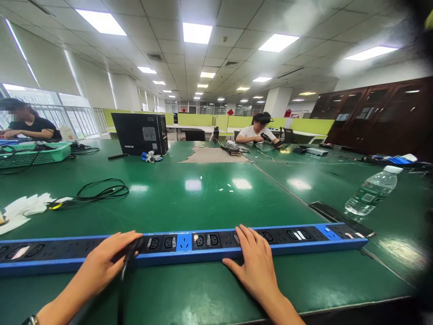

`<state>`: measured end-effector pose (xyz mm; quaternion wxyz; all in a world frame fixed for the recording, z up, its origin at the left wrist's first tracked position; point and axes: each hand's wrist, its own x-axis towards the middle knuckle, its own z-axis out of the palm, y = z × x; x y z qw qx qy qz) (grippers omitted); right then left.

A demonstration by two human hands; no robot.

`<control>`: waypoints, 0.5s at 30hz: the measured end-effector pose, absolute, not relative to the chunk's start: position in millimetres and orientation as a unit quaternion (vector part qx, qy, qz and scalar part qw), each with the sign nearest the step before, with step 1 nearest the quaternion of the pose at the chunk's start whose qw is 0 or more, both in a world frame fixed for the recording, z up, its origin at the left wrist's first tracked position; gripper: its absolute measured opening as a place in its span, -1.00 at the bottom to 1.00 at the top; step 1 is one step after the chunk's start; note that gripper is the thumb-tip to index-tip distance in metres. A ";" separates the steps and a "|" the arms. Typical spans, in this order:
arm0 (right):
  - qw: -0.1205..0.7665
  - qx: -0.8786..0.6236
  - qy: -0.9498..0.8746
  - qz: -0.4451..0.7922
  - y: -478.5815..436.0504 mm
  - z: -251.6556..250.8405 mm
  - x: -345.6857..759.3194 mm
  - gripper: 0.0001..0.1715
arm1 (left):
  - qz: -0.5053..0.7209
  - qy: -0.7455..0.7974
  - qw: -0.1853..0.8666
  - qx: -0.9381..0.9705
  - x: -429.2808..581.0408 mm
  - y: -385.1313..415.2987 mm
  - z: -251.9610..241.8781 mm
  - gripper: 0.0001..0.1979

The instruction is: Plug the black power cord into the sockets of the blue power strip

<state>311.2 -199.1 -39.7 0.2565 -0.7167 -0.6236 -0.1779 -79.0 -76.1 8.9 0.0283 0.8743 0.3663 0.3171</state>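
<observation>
A long blue power strip [203, 258] with black socket panels lies across the green table in front of me. My left hand [107, 256] is closed on a black power plug [136, 246], which meets the strip's socket face left of the middle; how deep it sits is hidden by my fingers. From the plug its black cord [121, 289] hangs toward me over the near part of the table. Right of the middle, my right hand [255, 259] grips the strip across its width, fingers over the top and thumb at the front side.
The green table [162, 180] bears a coiled black cable [101, 192], white paper [27, 207], a green basket [57, 153] and a black computer case [138, 133]. A water bottle [370, 192] stands at right near a dark flat object [334, 212]. Two people sit farther off.
</observation>
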 end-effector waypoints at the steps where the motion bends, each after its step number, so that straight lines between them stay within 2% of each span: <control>1: 0.264 -0.714 -0.624 -0.179 -200.4 -38.3 310.7 -0.22 | 0.316 0.371 0.021 0.873 -78.6 -76.4 6.3 -0.63; 3: 0.295 -0.704 -0.620 -0.185 -208.6 -35.8 310.0 -0.25 | 0.315 0.379 0.014 0.870 -77.8 -77.4 2.9 -0.61; 7: 0.383 -0.665 -0.620 -0.163 -242.7 -34.9 310.2 -0.59 | 0.321 0.395 0.023 0.860 -76.5 -79.7 1.1 -0.61; 9: 0.403 -0.652 -0.630 -0.126 -256.7 -34.9 309.9 -0.57 | 0.324 0.398 0.028 0.858 -76.7 -79.8 0.1 -0.62; 12: 0.399 -0.664 -0.627 -0.074 -260.0 -33.4 309.6 -0.39 | 0.335 0.396 0.027 0.855 -77.6 -78.7 -2.9 -0.60; 13: 0.397 -0.673 -0.621 -0.062 -257.1 -32.7 310.0 -0.39 | 0.337 0.394 0.025 0.855 -77.9 -78.3 -3.8 -0.60; 15: 0.401 -0.687 -0.605 -0.045 -249.2 -31.4 311.9 -0.54 | 0.340 0.392 0.020 0.855 -78.3 -77.9 -5.2 -0.60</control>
